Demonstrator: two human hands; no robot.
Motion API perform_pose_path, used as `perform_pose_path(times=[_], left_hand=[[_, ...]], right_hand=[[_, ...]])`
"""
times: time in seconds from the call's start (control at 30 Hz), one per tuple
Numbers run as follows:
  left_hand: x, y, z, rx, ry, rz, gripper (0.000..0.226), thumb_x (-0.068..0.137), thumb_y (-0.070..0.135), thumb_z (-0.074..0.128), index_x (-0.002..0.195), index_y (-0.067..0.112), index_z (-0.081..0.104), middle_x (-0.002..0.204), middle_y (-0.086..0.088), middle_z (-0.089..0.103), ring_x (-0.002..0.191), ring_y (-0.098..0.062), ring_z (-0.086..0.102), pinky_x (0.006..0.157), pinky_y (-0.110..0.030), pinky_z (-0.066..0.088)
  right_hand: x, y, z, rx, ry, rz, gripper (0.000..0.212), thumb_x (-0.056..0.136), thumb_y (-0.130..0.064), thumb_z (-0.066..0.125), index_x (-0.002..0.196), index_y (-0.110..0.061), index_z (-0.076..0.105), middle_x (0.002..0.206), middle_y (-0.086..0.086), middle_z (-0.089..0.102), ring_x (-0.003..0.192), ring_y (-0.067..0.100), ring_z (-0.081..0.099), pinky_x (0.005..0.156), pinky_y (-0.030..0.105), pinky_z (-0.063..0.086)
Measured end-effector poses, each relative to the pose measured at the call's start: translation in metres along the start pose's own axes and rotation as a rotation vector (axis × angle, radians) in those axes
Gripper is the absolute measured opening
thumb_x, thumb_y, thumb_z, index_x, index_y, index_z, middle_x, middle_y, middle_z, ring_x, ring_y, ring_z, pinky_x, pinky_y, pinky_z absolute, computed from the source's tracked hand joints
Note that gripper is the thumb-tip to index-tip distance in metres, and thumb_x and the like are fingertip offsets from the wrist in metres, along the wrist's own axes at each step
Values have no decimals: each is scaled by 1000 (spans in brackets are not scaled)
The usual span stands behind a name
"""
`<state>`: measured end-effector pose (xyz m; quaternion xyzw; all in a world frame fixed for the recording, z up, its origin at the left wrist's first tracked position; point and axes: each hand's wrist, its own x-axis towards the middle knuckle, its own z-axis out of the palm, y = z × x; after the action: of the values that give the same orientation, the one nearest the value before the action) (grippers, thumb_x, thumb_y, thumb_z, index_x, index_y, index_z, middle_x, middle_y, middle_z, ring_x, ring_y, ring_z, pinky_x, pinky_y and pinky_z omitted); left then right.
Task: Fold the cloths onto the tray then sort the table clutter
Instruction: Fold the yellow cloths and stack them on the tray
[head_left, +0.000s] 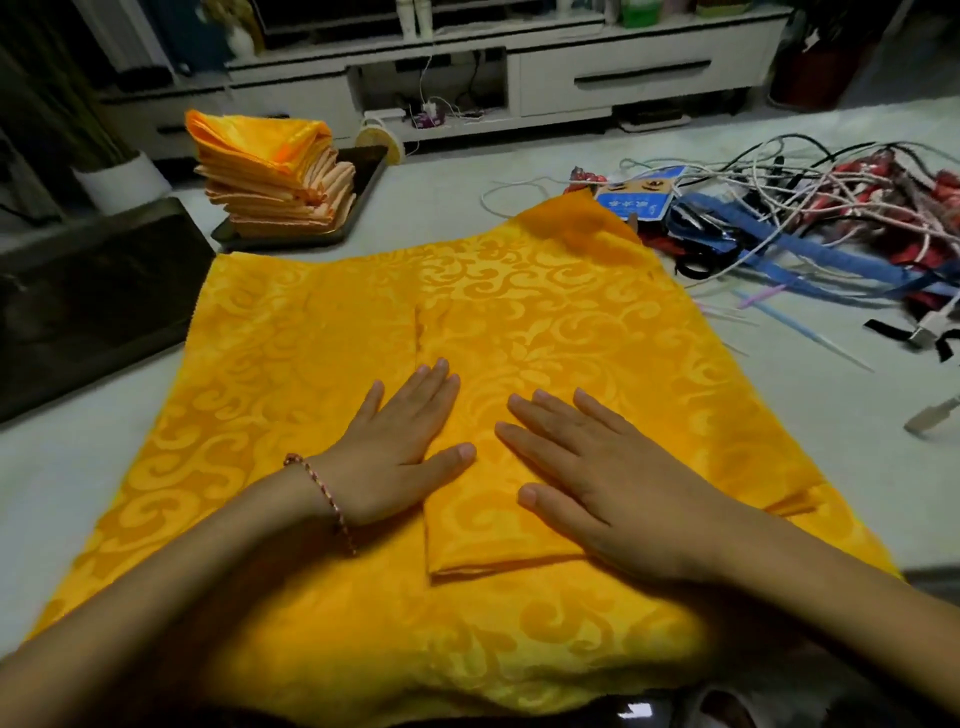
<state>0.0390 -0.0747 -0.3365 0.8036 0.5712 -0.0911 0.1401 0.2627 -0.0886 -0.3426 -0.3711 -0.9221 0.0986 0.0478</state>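
A good stack of folded cloths (270, 176) is seen piled on the dark tray (370, 162) at eleven o'clock, so much of the folding is judged done. One yellow cloth (311, 322) is spread across the middle of the table (441, 208), and its first fold is only just being made. A flap (524, 332) has been laid over from the right, with its edge running up the centre toward twelve.

The left hand (395, 441) is laid flat with fingers straight and together, pressed at the flap's edge. The right hand (597, 483) is spread flat on top of the flap, fingers a little apart. Nothing is gripped by either.

The cloth is a shiny gold damask with a scroll pattern, thin and soft-looking, and its far corner at one o'clock is lifted over the clutter. More folds are needed before it can be added to the tray.

At two o'clock the tangle of cables and ribbons (779, 208) lies unsorted, so the second half of the task has not been started.
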Motion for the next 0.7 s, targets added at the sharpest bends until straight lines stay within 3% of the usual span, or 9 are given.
perform_pose_path(times=[0.1, 0.17, 0.37, 0.47, 0.53, 0.6, 0.7], left_hand=[[27, -10, -9, 18, 5, -126, 84, 84, 68, 10, 147, 19, -16, 153, 5, -26, 139, -6, -22, 113, -40, -13], [44, -17, -14, 5, 41, -163, 72, 96, 56, 18, 148, 18, -13, 155, 3, -22, 142, -10, -18, 114, -41, -11], [59, -34, -26, -41, 304, -154, 49, 102, 26, 25, 149, 14, 14, 158, -5, 2, 146, -18, 0, 115, -35, -2], [40, -35, -22, 211, 551, 109, 48, 84, 3, 57, 131, 2, 49, 142, -26, 39, 131, -43, 36, 108, -54, 17], [20, -32, -11, 196, 567, 270, 39, 80, 11, 48, 119, 8, 53, 128, -26, 54, 121, -45, 48, 103, -50, 29], [-3, -20, -1, 117, 514, 392, 33, 92, 24, 34, 120, 12, 48, 129, -21, 54, 127, -34, 40, 107, -40, 25], [-20, -10, 6, 41, 439, 476, 43, 100, 37, 18, 123, 12, 46, 126, -16, 58, 125, -24, 42, 105, -34, 25]], right_hand=[[1, 3, 3, -7, 11, 3, 69, 88, -59, 3, 150, -30, 9, 157, -7, -2, 144, 10, -9, 112, 28, -15], [1, 2, 4, -1, 20, 1, 64, 92, -56, 10, 150, -29, 10, 157, -6, 0, 144, 12, -8, 111, 29, -15], [1, -3, -5, 34, -35, 30, 63, 91, -55, 10, 150, -32, 1, 156, -11, -11, 142, 7, -19, 110, 27, -20], [2, -3, -7, 17, -54, 34, 69, 85, -57, 2, 149, -33, -1, 156, -11, -13, 141, 6, -20, 110, 28, -20], [1, -3, -5, 15, -44, 37, 71, 84, -58, 1, 150, -32, 2, 156, -10, -11, 142, 7, -17, 110, 28, -19], [2, -2, -3, 19, -3, 28, 73, 83, -59, -1, 150, -30, 7, 157, -7, -4, 144, 10, -12, 111, 28, -17], [2, -2, -4, 31, 8, 41, 77, 82, -62, -3, 150, -29, 12, 158, -7, 1, 144, 8, -7, 113, 25, -15]])
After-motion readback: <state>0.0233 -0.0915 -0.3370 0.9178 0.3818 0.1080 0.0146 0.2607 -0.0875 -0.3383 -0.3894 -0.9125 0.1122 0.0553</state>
